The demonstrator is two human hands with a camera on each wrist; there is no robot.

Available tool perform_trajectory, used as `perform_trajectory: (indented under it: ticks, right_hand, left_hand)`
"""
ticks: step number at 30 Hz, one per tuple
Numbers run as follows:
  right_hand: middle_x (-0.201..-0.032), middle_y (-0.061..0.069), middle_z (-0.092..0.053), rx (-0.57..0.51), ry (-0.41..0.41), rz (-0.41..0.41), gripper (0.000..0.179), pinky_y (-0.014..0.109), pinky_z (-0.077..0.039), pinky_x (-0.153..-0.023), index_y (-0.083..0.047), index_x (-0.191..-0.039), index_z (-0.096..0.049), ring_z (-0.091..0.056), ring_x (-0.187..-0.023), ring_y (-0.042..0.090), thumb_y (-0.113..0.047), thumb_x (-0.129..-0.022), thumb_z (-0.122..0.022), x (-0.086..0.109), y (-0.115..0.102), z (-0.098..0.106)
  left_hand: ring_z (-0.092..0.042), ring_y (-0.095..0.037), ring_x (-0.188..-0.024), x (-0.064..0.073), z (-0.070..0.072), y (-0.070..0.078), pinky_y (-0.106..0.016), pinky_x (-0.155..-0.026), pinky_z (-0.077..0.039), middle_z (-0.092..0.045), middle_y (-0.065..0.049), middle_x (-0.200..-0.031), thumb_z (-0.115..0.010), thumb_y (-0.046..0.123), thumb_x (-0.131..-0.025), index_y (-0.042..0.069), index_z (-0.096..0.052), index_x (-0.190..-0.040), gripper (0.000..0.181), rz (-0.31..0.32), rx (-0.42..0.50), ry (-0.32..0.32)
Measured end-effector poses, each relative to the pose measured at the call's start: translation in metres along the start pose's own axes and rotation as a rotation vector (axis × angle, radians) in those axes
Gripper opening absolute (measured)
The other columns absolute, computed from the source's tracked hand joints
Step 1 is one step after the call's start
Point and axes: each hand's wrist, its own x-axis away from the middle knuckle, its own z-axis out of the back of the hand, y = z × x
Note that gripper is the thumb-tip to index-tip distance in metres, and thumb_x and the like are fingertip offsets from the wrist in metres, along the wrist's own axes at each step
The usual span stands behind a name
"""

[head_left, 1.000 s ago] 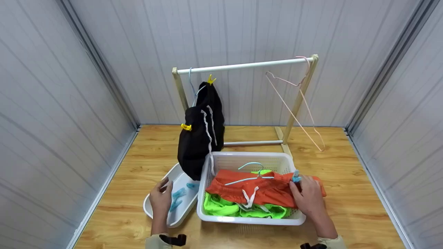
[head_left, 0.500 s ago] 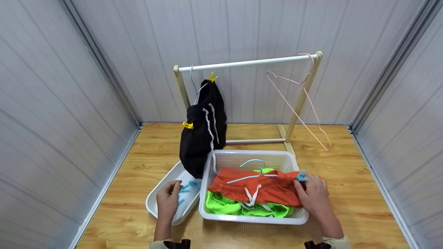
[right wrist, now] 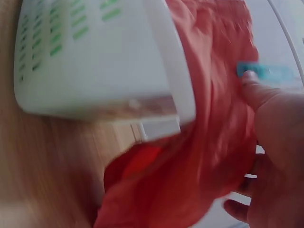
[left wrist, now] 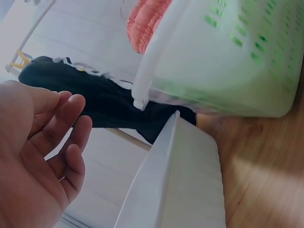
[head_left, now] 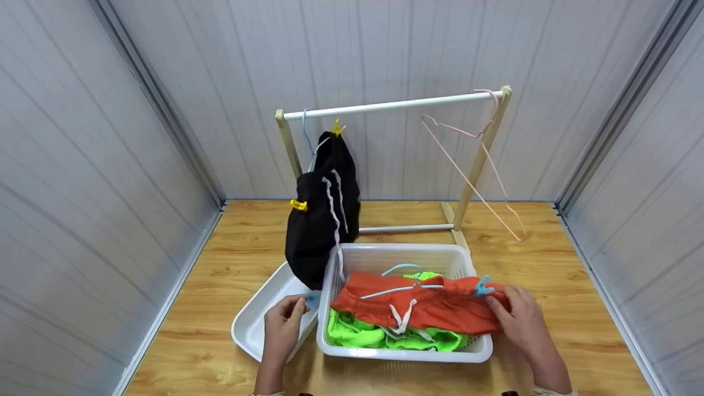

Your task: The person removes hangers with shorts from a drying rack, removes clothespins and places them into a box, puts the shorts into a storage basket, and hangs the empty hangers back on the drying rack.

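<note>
Red-orange shorts [head_left: 434, 305] with a white drawstring lie over the white basket [head_left: 404, 355], one end draped outside its right rim. A light-blue hanger [head_left: 388, 291] is at their waistband, and a blue clothespin [head_left: 484, 286] grips its right end. My right hand [head_left: 522, 319] is beside this clothespin, thumb right at it and index finger apart from the thumb. My left hand [head_left: 283, 327] hovers over the white tray [head_left: 250, 313], fingers loosely curled, nothing visible between them. Just past its fingertips shows a blue clothespin [head_left: 312, 300]; the hand hides part of the tray.
Bright green clothing [head_left: 352, 327] lies in the basket under the shorts. Behind stands a rack [head_left: 396, 105]. Black shorts [head_left: 308, 236] with yellow clothespins [head_left: 298, 205] hang on its left, reaching down over the tray. A pink hanger [head_left: 459, 165] hangs on its right.
My right hand has slid right, leaving the blue clothespin standing on the shorts' waistband. My left hand has moved right across the tray and now covers part of where clothespins showed.
</note>
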Motion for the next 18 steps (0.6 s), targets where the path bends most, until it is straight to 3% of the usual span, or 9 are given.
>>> perform_trajectory:
  ticks: [5,8,11,15,18]
  right_hand:
    - [-0.099,0.016,-0.062,0.011,0.042,0.052,0.017,0.054,-0.042,-0.077,-0.002,-0.102,-0.068,-0.055,-0.094,0.038,-0.003,-0.085,-0.071,0.003,0.014,0.006]
    - [-0.104,0.019,-0.062,0.024,-0.057,-0.043,0.020,0.056,-0.042,-0.080,-0.003,-0.110,-0.067,-0.054,-0.098,0.039,-0.007,-0.091,-0.065,0.005,0.019,0.010]
    - [-0.107,0.019,-0.062,-0.021,-0.145,-0.173,0.024,0.049,-0.045,-0.079,-0.003,-0.118,-0.064,-0.055,-0.096,0.035,-0.012,-0.097,-0.056,0.005,0.020,0.013]
    - [-0.105,0.015,-0.062,-0.219,-0.155,-0.316,0.025,0.033,-0.047,-0.070,-0.001,-0.120,-0.063,-0.055,-0.087,0.024,-0.014,-0.101,-0.051,0.005,0.018,0.015]
    - [-0.098,0.012,-0.060,-0.407,-0.143,-0.409,0.028,0.027,-0.048,-0.063,0.003,-0.120,-0.060,-0.053,-0.078,0.017,-0.016,-0.103,-0.050,0.002,0.012,0.017]
  left_hand:
    - [-0.060,-0.012,-0.067,0.001,-0.001,0.001,-0.022,-0.064,-0.049,-0.066,-0.016,-0.074,-0.061,-0.003,-0.093,-0.006,-0.069,-0.090,0.009,-0.012,0.033,-0.013]
    - [-0.060,-0.010,-0.066,0.001,-0.001,0.000,-0.022,-0.064,-0.049,-0.065,-0.017,-0.073,-0.061,-0.004,-0.093,-0.006,-0.070,-0.091,0.009,-0.004,0.039,-0.023]
    - [-0.061,-0.014,-0.067,0.002,-0.002,-0.001,-0.025,-0.065,-0.051,-0.065,-0.018,-0.072,-0.060,-0.004,-0.093,-0.006,-0.070,-0.091,0.010,0.012,0.051,-0.037]
    - [-0.064,-0.022,-0.068,0.003,-0.003,-0.002,-0.033,-0.067,-0.054,-0.065,-0.021,-0.074,-0.060,-0.004,-0.093,-0.007,-0.070,-0.092,0.010,0.029,0.065,-0.048]
    - [-0.064,-0.025,-0.069,0.003,-0.004,-0.003,-0.033,-0.067,-0.054,-0.065,-0.023,-0.075,-0.060,-0.004,-0.093,-0.008,-0.069,-0.092,0.010,0.034,0.074,-0.054]
